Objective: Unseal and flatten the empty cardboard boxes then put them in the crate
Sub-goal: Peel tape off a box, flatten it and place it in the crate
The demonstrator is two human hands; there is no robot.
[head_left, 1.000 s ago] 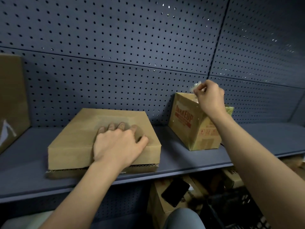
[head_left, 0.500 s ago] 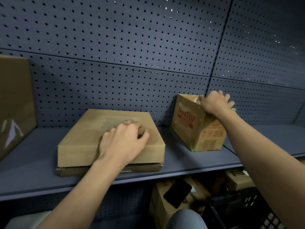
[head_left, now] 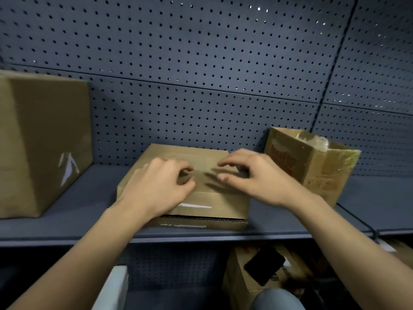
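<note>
Seemingly mid-unsealing, a low, matte cardboard box [head_left: 219, 206] was worked at the front of the shelf [head_left: 89, 220]. The left hand [head_left: 156, 186] and right hand [head_left: 257, 177] were held half-curled, fingertips on its glossy tape [head_left: 204, 173]; whether any was pinched could not be told. A tape edge would next need to be lifted and peeled.

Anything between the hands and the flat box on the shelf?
Nothing visible. The left hand and the right hand are both over the top of the flat box. The opened box stands to its right and the large box to its left, off to the sides.
</note>
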